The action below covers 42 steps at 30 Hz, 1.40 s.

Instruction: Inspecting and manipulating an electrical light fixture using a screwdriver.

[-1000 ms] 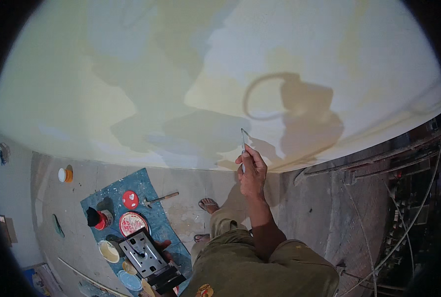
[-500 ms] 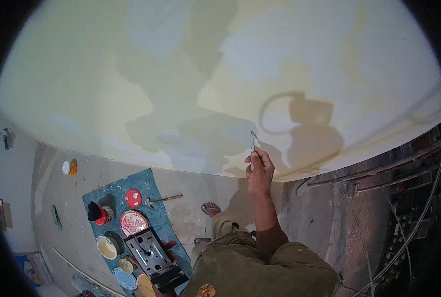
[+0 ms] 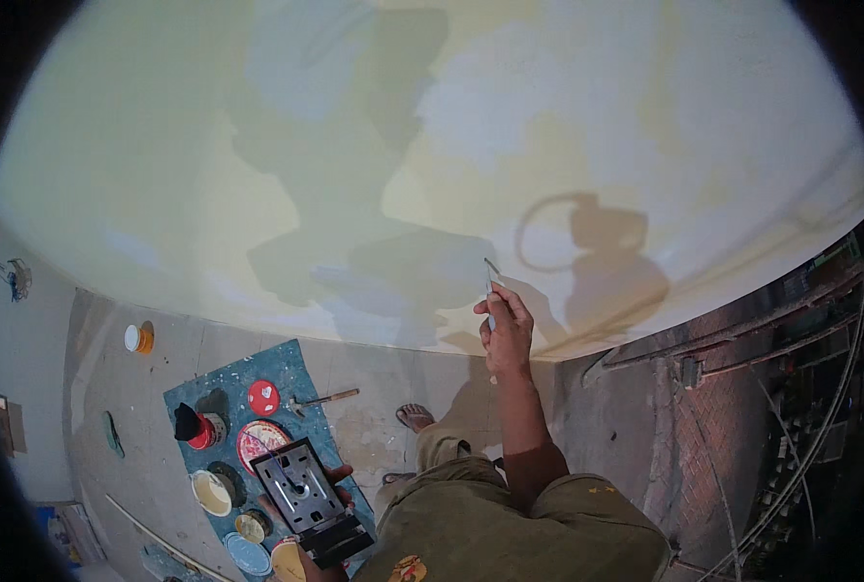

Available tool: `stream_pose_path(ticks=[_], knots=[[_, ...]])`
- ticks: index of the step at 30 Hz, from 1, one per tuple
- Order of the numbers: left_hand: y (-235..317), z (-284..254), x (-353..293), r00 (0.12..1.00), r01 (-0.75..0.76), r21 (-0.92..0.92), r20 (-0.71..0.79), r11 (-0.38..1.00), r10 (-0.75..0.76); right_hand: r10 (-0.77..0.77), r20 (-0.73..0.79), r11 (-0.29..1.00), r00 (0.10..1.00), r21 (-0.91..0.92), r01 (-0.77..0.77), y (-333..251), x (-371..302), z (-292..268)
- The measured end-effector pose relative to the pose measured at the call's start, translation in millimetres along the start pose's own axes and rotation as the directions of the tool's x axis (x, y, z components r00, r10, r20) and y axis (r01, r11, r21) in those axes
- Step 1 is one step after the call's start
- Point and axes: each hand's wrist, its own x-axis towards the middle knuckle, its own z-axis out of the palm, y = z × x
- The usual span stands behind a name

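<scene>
My right hand is raised at the pale yellow and white wall. Its fingers pinch a slim tool with a light handle and a thin dark tip, perhaps a small brush. The tip is close to the wall; whether it touches, I cannot tell. At the lower left my left hand grips a rectangular device with a metal face full of cut-outs and a black end. Most of that hand is hidden beneath the device, with fingers showing along its right edge. Shadows of my head and arm fall across the wall.
A paint-spotted blue sheet lies on the floor, bearing a hammer, a red lid, a cream bucket and several other containers. An orange-and-white tub stands farther left. Metal rails and cables run along the right.
My right hand has shifted slightly left and down, and the tool's tip has moved left along the wall. The left hand keeps its hold on the device. The whole view has shifted slightly.
</scene>
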Motion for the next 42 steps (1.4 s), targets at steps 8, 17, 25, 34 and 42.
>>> stream_pose_path(ticks=[8,17,25,34,42], knots=[[5,-20,-5,0.989,-0.068,0.082,-0.124,0.994,0.078,0.109,0.130,0.991,0.986,0.069,-0.119,-9,-12,24],[0,-17,0,0.979,-0.152,0.065,-0.126,0.986,0.159,0.033,0.094,0.991,0.995,0.129,-0.045,-4,2,33],[25,-33,-4,0.997,-0.074,0.144,-0.020,0.987,0.078,0.067,0.081,0.991,0.994,0.111,-0.076,-20,-5,46],[25,-18,23,0.996,-0.076,0.105,-0.047,0.992,0.082,0.061,-0.003,0.993,0.998,0.104,-0.061,-14,3,58],[29,-31,18,0.991,-0.079,0.055,-0.100,0.995,0.084,0.121,0.266,0.976,0.956,0.145,-0.164,-36,-13,82]])
